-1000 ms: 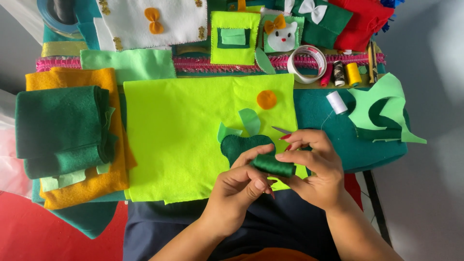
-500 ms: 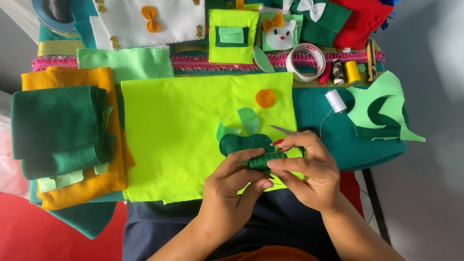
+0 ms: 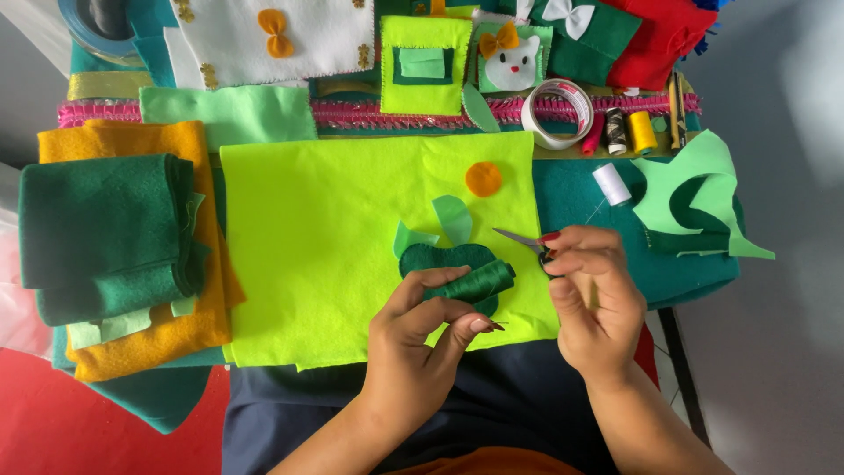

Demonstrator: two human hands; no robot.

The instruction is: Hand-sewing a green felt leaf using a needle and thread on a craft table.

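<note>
Left hand (image 3: 413,343) pinching dark green thread spool (image 3: 475,283) over lime felt sheet (image 3: 334,246); right hand (image 3: 589,290) gripping small scissors (image 3: 520,240), blades toward spool for snipping.

The large lime-yellow felt sheet (image 3: 334,255) looks matt and slightly fuzzy, a soft cloth with no shine. The dark green felt cut-out (image 3: 444,258) lying on it has the same dull, fibrous nap, as do the small round orange felt disc (image 3: 483,179) and the folded dark green felt stack (image 3: 105,233) resting on thick mustard-yellow felt (image 3: 189,330). The dark green thread spool (image 3: 475,283) held in the left hand (image 3: 413,352) shows tightly wound thread with a faint silky sheen. The small scissors (image 3: 520,239) in the right hand (image 3: 593,295) have smooth, bright metal blades. The roll of clear tape (image 3: 556,113) looks like glossy plastic.
</note>
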